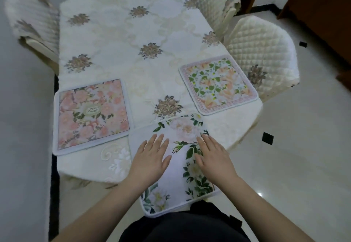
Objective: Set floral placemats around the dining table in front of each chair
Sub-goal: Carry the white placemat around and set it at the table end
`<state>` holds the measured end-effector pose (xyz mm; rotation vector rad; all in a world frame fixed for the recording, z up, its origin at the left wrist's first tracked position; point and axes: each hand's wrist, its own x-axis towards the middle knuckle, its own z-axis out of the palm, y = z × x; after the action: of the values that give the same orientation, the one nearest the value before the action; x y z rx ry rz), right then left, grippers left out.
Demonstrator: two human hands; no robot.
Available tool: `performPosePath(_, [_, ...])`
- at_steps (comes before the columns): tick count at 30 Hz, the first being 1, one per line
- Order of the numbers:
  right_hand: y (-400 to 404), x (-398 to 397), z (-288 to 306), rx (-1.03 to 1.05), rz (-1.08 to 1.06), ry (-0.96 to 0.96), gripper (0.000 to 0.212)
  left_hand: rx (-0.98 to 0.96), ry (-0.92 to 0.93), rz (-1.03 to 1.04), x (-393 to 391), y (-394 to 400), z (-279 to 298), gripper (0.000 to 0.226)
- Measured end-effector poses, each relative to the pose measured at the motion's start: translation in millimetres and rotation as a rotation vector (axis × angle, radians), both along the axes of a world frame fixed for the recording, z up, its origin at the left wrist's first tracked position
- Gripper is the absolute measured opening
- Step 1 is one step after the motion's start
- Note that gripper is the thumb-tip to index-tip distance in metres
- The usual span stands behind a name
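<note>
Where hands flatten, soft square placemat

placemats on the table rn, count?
3. Pink rose placemat at the left edge; orange-and-green placemat at the right edge by the quilted chair; white rose placemat at the near end under both flat hands, left hand, right hand.

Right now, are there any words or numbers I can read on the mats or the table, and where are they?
Pink placemat: a small oval label in its middle seems to carry writing, but it is too blurred to read.
Orange-and-green placemat: its border has a pattern that might be letters; too small to tell.
White rose placemat and tablecloth: only flowers, no words or numbers.
</note>
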<state>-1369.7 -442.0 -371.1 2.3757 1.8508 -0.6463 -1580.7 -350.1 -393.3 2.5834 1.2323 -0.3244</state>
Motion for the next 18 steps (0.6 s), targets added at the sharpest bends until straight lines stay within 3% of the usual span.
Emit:
performPosePath(6, [13.2,29.4,-9.4,-0.006,0.203,0.024,0.06,0.022,0.029,0.21,7.5,-19.0,-9.7,0.075])
performPosePath(10, [11.9,41.5,-24.2,-0.038,0.312,0.049,0.077,0.045,0.046,0.302,10.1,-35.7,-18.2,0.066])
performPosePath(13, [14.1,44.5,-35.1,-0.02,0.372,0.061,0.064,0.025,0.055,0.38,11.0,-48.9,-25.3,0.064])
performPosePath(18, [25.9,30.8,-49.1,0.033,0.452,0.051,0.066,-0.01,0.058,0.406,20.1,-60.5,-33.8,0.066])
